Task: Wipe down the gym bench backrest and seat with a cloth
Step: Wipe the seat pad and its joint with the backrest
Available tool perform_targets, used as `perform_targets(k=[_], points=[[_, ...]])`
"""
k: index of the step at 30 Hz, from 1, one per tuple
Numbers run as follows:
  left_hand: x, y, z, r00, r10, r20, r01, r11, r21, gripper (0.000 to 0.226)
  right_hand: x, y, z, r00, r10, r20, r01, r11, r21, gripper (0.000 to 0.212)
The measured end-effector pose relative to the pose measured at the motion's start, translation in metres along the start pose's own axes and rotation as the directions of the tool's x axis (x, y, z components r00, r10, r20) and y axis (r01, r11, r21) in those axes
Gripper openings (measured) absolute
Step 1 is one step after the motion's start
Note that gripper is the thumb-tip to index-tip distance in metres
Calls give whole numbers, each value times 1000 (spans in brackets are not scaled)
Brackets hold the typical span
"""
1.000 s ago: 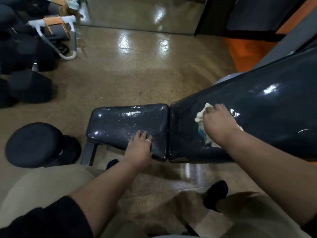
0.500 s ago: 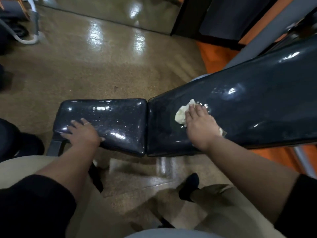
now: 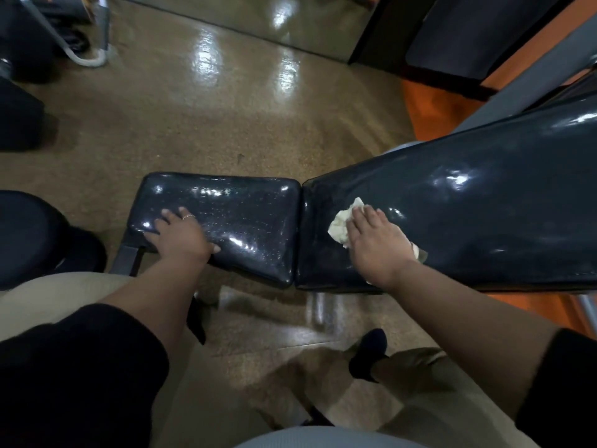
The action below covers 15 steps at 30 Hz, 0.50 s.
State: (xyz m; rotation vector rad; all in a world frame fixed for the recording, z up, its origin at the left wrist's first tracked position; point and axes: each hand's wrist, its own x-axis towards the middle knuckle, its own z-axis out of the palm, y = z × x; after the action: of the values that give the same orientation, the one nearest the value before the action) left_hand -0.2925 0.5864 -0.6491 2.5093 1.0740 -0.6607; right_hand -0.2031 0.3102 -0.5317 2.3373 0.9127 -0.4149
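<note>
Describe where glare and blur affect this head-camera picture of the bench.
Head view: white glare patches on the glossy brown floor and the shiny black padded backrest; small highlights speckle the black padded seat; wide-angle distortion bends the edges.

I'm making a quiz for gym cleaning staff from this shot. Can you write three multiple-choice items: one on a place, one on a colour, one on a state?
1. Where is the cloth?
A. on the seat
B. on the backrest
C. over a shoulder

2. What colour is the cloth?
A. pale, whitish
B. orange
C. black

3. What is the left hand doing?
A. holding a spray bottle
B. resting flat on the seat
C. raised in a fist

Answers:
1 B: the right hand presses it onto the backrest, close to the joint with the seat.
2 A: whitish folds show beside the fingers.
3 B: its fingers lie straight on the seat's left end.
</note>
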Motion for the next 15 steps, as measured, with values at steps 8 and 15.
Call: perform_targets(k=[8, 15], points=[[2, 5, 1, 1000, 8, 12, -8, 1000, 24, 112, 0, -18, 7, 978, -194, 79, 197, 980, -27, 54], [3, 2, 3, 999, 40, 0, -40, 997, -66, 112, 11, -15, 4, 998, -54, 30, 55, 998, -31, 55]])
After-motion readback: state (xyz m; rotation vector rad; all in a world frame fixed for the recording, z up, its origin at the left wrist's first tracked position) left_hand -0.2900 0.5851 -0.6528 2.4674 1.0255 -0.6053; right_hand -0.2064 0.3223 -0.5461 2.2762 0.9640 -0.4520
